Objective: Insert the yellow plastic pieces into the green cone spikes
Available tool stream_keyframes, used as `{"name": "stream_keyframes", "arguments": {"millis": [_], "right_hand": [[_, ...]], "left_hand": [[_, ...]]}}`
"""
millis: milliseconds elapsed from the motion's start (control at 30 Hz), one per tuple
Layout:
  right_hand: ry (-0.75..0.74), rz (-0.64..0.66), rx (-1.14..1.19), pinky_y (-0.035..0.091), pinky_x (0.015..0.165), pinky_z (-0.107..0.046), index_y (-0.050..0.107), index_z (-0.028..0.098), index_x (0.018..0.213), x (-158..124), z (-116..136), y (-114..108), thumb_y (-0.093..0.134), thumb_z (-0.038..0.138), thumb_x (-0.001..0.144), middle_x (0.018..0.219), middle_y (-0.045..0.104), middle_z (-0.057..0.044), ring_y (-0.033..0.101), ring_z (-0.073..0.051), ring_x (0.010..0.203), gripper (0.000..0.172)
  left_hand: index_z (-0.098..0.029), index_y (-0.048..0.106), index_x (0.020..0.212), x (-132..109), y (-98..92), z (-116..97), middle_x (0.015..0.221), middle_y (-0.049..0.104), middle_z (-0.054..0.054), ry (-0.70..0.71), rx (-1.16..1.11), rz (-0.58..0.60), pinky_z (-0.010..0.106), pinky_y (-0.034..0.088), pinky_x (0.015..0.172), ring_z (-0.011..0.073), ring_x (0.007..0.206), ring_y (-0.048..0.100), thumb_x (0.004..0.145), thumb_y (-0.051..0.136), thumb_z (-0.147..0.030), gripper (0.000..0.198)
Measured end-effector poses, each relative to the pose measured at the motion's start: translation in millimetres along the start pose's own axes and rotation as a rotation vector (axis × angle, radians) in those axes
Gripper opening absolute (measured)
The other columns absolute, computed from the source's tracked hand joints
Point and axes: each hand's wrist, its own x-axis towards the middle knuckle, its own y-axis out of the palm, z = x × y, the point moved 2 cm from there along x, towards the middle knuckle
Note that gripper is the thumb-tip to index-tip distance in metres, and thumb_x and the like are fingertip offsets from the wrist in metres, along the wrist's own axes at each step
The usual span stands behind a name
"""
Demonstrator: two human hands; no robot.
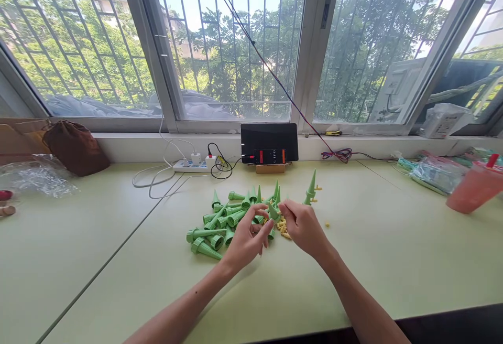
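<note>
Both hands meet over the middle of a pale green table [373, 260]. My left hand [248, 238] is closed, its thumb and fingers pinching a small green plastic cone [272, 211]. My right hand [302, 227] is closed too, its fingertips pinched together at the same cone; I cannot make out what they hold. A heap of green cones [220, 223] lies just left of the hands. Small yellow pieces [282, 227] lie under and between the hands. One finished-looking upright cone [311, 187] with yellow side parts stands behind the right hand.
A black tablet with a phone [269, 151] leans at the window sill, beside a white power strip [189, 165] with cables. A brown pouch [74, 147] and clear bags sit far left. A pink drink cup [475, 189] and plastic packets sit far right.
</note>
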Motion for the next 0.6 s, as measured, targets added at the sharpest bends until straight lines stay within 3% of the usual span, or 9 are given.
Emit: {"name": "stream_keyframes", "arguments": {"millis": [67,133,233,400,600], "right_hand": [[-0.005,-0.039,0.021,0.022,0.050,-0.024,0.030,0.020,0.067,0.1,-0.1,-1.3,0.036,0.034,0.100,0.054,0.033,0.006,0.024,-0.010,0.051,0.037],[-0.010,-0.061,0.040,0.022,0.050,-0.024,0.032,0.020,0.067,0.1,0.2,-2.3,0.037,0.034,0.100,0.054,0.032,0.006,0.025,-0.010,0.050,0.037],[-0.024,-0.048,0.065,0.024,0.051,-0.023,0.034,0.020,0.067,0.1,1.8,-2.7,0.036,0.034,0.101,0.055,0.033,0.006,0.026,-0.010,0.050,0.036],[-0.061,0.011,0.089,0.025,0.052,-0.023,0.032,0.020,0.068,-0.8,6.1,-1.9,0.035,0.032,0.101,0.058,0.033,0.005,0.027,-0.011,0.053,0.036],[-0.108,0.089,0.068,0.025,0.055,-0.023,0.030,0.020,0.068,-2.4,8.4,0.9,0.035,0.030,0.101,0.060,0.037,0.005,0.029,-0.011,0.055,0.035]], "left_hand": [[-0.022,0.049,0.110,2.0,-0.5,2.2,0.095,0.057,0.001,-0.035,-0.093,-0.005,0.018,0.040,0.033,0.0078,0.045,0.057,0.086,0.059,-0.049,0.038],[-0.017,0.054,0.093,3.3,-0.5,4.1,0.072,0.058,-0.002,-0.091,-0.152,0.016,0.018,0.038,0.033,0.0071,0.038,0.052,0.089,0.053,-0.052,0.035],[-0.012,0.055,0.064,2.9,0.7,5.2,0.051,0.054,-0.001,-0.196,-0.227,0.106,0.017,0.031,0.032,0.0057,0.029,0.043,0.092,0.042,-0.058,0.055],[-0.009,0.062,0.061,-1.1,4.2,0.9,0.060,0.064,0.009,-0.311,-0.342,0.257,0.020,0.030,0.034,0.0072,0.031,0.046,0.090,0.037,-0.064,0.068],[-0.008,0.065,0.069,-1.1,4.9,-0.7,0.070,0.069,0.011,-0.313,-0.392,0.310,0.021,0.031,0.035,0.0066,0.030,0.045,0.090,0.038,-0.064,0.066]]}}
